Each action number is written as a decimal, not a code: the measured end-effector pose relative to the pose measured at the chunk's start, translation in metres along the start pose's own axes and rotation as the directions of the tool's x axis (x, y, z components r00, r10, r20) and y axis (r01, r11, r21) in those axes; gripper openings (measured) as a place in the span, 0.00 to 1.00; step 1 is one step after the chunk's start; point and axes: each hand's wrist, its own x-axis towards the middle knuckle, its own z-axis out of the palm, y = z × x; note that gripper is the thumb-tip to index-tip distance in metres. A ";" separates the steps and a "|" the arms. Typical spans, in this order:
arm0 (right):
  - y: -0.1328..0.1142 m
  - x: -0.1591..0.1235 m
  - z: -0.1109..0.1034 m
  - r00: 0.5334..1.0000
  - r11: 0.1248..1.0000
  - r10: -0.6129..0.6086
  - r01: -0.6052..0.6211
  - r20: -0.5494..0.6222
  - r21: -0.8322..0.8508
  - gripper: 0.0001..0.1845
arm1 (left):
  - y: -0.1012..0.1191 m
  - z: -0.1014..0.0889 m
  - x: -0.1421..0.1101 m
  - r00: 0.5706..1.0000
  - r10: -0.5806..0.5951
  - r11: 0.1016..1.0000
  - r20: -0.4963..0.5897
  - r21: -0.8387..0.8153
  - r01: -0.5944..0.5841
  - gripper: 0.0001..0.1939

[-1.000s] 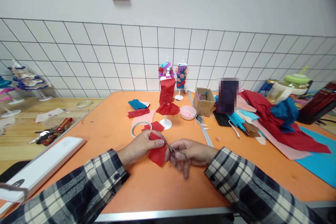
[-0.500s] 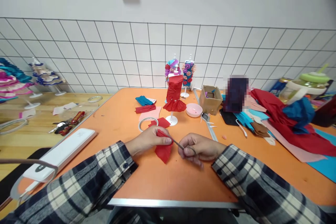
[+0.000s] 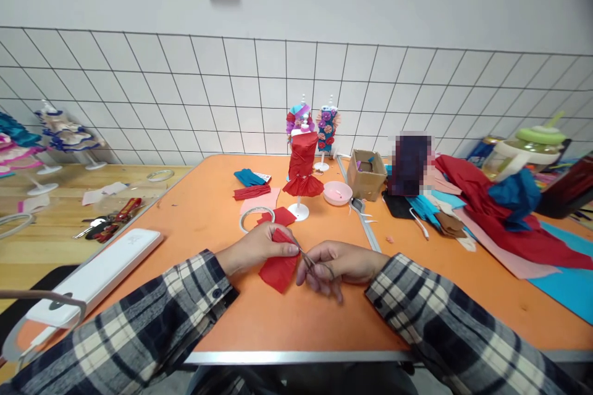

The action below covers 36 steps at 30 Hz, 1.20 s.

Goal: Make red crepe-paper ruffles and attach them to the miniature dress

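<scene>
Pinched between the thumb and fingers of my left hand [image 3: 259,247] is a piece of red crepe paper [image 3: 279,273], its lower part hanging down over the orange table. My right hand [image 3: 336,265] grips a small pair of scissors [image 3: 311,261], with fingers through the handles. Their blades point up and left and meet the paper near my left thumb; the tips are partly hidden. Just beyond my hands stands a small mannequin in a red paper dress [image 3: 302,163] on a white round base. Behind my left hand lie a roll of tape [image 3: 256,220] and another red paper piece [image 3: 282,216].
A pink bowl [image 3: 337,193] and a cardboard box [image 3: 366,174] stand right of the mannequin. Two more dressed mannequins are behind it. A white power bank [image 3: 115,268] lies at left. Red cloth-like paper [image 3: 482,197] and a green-lidded jug [image 3: 528,151] are at right.
My right hand has come left, closer to my left hand, and the scissors' handles are spread wider. The red paper's hanging part has swung left. The whole view has shifted slightly.
</scene>
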 end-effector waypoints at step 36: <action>-0.008 -0.007 0.005 0.995 0.990 -0.103 0.102 -0.004 0.099 0.24 | -0.002 0.003 0.000 0.980 0.033 0.977 -0.196 -0.202 -0.073 0.22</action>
